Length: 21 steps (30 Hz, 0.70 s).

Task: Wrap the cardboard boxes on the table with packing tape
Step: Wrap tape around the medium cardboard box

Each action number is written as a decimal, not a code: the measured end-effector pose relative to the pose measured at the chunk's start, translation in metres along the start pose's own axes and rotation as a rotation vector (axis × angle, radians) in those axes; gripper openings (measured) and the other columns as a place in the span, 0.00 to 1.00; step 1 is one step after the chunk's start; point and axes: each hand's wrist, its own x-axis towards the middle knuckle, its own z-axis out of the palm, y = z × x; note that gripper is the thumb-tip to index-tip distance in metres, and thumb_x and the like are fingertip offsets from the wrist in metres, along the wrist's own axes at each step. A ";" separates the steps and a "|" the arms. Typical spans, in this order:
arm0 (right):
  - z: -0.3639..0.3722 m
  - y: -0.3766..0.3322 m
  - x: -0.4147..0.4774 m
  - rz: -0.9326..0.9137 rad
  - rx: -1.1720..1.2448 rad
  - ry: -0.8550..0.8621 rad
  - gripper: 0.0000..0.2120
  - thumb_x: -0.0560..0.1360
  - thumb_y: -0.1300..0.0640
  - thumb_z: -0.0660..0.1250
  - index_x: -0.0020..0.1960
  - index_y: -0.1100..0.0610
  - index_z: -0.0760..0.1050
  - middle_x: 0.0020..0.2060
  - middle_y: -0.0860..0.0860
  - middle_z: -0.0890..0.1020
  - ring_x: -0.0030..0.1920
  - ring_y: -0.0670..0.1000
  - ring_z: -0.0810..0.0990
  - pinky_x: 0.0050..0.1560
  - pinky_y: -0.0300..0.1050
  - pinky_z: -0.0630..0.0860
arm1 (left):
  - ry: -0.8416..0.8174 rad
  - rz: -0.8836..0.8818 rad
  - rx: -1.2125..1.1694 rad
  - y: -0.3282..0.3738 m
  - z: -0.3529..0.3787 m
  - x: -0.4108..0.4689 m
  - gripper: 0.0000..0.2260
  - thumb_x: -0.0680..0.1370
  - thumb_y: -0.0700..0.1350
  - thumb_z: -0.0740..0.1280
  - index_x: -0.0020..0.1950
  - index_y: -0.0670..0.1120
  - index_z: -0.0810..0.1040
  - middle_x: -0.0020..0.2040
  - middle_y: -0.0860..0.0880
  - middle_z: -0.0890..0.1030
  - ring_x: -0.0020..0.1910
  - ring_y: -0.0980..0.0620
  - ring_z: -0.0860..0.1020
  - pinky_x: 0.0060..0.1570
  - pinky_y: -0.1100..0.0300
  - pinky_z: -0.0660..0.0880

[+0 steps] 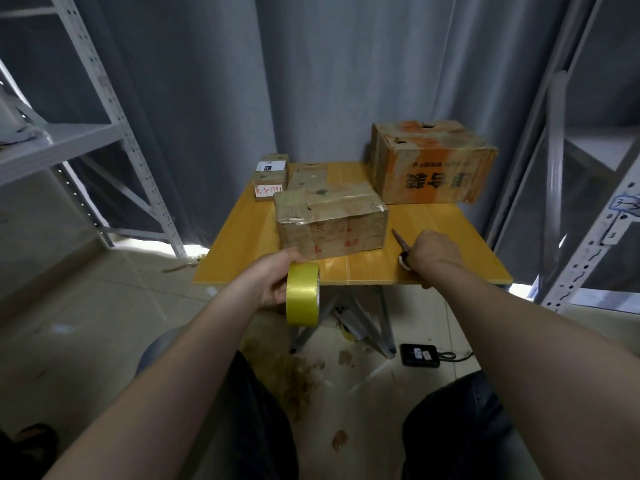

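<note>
The left grip [273,282] is curled round a roll of yellow packing tape [302,293] and holds it on edge at the near rim of the counter [239,247]. The right grip [434,252] is clamped on a pair of scissors [399,243], whose blades lie together and point away from the person. Between the two grips and just beyond them sits a brown cardboard box [332,220]. It has glossy clear tape on its top and red marks on its near face, and nothing holds it. The roll is just in front of its near left corner. Farther out past the right grip stands a larger orange-printed carton [433,164] with holes in its lid. Past the left grip, at the far corner, are two small labelled boxes [272,176], with a flat box [308,175] beside them. No loose tape end shows on the roll, so the wrap on the near box looks not yet started. The trouble likely comes from both grips being full. Picking up the tape's end with fingers that also carry scissors could swing the blade tip into the box or the left wrist. A hard pull on the tape could drag the unheld box toward the near rim. A long unsupported strip could also fold and stick to itself.
</note>
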 end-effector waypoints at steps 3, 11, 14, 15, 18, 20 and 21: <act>-0.001 -0.008 -0.001 0.010 0.356 -0.034 0.18 0.83 0.48 0.66 0.47 0.64 0.77 0.46 0.61 0.84 0.42 0.61 0.84 0.46 0.55 0.84 | 0.036 0.036 -0.046 -0.005 0.002 0.001 0.13 0.83 0.43 0.66 0.65 0.57 0.73 0.44 0.47 0.86 0.26 0.52 0.82 0.23 0.60 0.78; -0.022 -0.035 -0.021 -0.555 1.054 -0.559 0.18 0.70 0.58 0.79 0.57 0.61 0.80 0.41 0.53 0.84 0.40 0.52 0.86 0.34 0.47 0.85 | 0.120 0.075 -0.199 -0.019 0.013 0.005 0.10 0.79 0.45 0.74 0.58 0.43 0.80 0.43 0.40 0.86 0.34 0.43 0.85 0.32 0.53 0.81; -0.040 -0.044 -0.022 -0.577 0.597 -0.793 0.25 0.65 0.58 0.83 0.59 0.60 0.79 0.44 0.52 0.85 0.48 0.52 0.87 0.42 0.53 0.87 | 0.140 0.095 -0.277 -0.022 0.017 0.003 0.11 0.78 0.43 0.74 0.58 0.42 0.80 0.45 0.36 0.86 0.35 0.40 0.86 0.36 0.47 0.83; -0.046 -0.046 -0.021 -0.553 0.517 -0.828 0.29 0.62 0.56 0.84 0.60 0.60 0.79 0.46 0.52 0.85 0.50 0.51 0.87 0.44 0.55 0.86 | 0.150 0.106 -0.293 -0.024 0.018 0.003 0.10 0.78 0.43 0.74 0.58 0.42 0.80 0.45 0.36 0.86 0.35 0.40 0.86 0.36 0.47 0.83; -0.060 -0.047 -0.016 -0.459 0.398 -0.883 0.36 0.59 0.54 0.85 0.64 0.59 0.76 0.57 0.56 0.77 0.57 0.55 0.80 0.53 0.59 0.85 | 0.190 0.119 -0.319 -0.027 0.017 0.004 0.08 0.78 0.42 0.75 0.56 0.43 0.81 0.38 0.39 0.86 0.32 0.41 0.86 0.32 0.49 0.82; -0.065 -0.046 -0.014 -0.384 0.311 -0.914 0.39 0.61 0.54 0.85 0.67 0.60 0.73 0.61 0.58 0.71 0.56 0.57 0.75 0.56 0.62 0.84 | 0.203 0.132 -0.319 -0.029 0.015 0.006 0.08 0.78 0.43 0.75 0.56 0.43 0.81 0.43 0.38 0.86 0.38 0.39 0.86 0.42 0.43 0.85; -0.066 -0.044 -0.014 -0.347 0.271 -0.927 0.41 0.61 0.54 0.85 0.68 0.61 0.72 0.61 0.58 0.70 0.53 0.57 0.74 0.56 0.63 0.83 | 0.216 0.137 -0.307 -0.029 0.015 0.006 0.07 0.78 0.44 0.75 0.54 0.45 0.82 0.46 0.38 0.86 0.41 0.38 0.86 0.47 0.41 0.85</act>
